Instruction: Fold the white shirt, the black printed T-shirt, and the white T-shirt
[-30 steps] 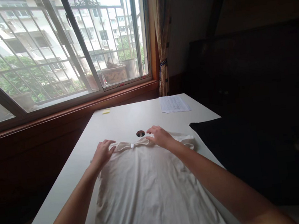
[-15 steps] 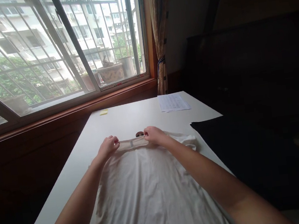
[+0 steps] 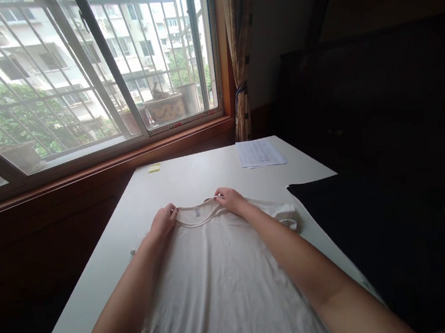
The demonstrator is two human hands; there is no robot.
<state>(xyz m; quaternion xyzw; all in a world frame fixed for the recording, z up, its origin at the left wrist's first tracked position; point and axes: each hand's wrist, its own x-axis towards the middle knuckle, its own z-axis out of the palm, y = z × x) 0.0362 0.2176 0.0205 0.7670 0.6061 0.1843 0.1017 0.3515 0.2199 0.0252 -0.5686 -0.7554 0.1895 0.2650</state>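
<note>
A white T-shirt [image 3: 220,280] lies flat on a white table [image 3: 191,178], its collar toward the window. My left hand [image 3: 163,222] pinches the left end of the collar [image 3: 196,215], fingers closed on the fabric. My right hand [image 3: 230,200] grips the right end of the collar the same way. A small white label shows inside the neckline between my hands. The right sleeve [image 3: 283,214] lies bunched beside my right forearm.
A printed sheet of paper [image 3: 259,154] lies at the table's far right corner, a small yellow note [image 3: 153,168] at the far left. A dark cloth [image 3: 377,234] covers the area right of the table. A barred window [image 3: 84,70] and a curtain [image 3: 241,56] stand behind.
My hands went from resting flat at the collar to pinching its two ends. The collar has been pulled out toward the window and now covers the hole in the table.
</note>
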